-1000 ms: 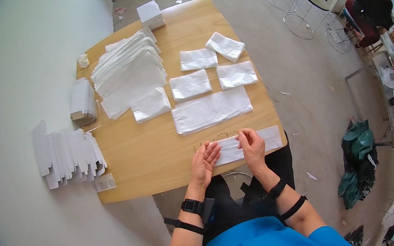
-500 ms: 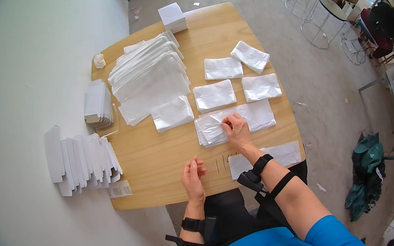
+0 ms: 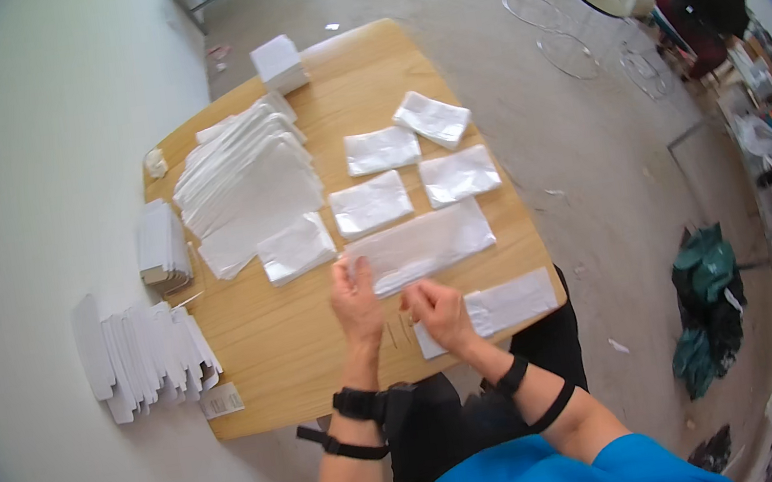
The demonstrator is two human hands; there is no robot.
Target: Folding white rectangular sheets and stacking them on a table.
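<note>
My left hand rests, fingers together, on the left end of a long bag at frame centre. My right hand, fingers curled, pins another bag near the tabletop edge. Bag stacks lie upper left.

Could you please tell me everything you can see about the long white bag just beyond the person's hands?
The long white bag is a flat, slightly glossy, plastic-looking rectangle, lying lengthwise across the wooden table, slightly slanted. The left hand touches its near left corner; the right hand sits just below its near edge. Smaller white bags lie just beyond it.
</note>
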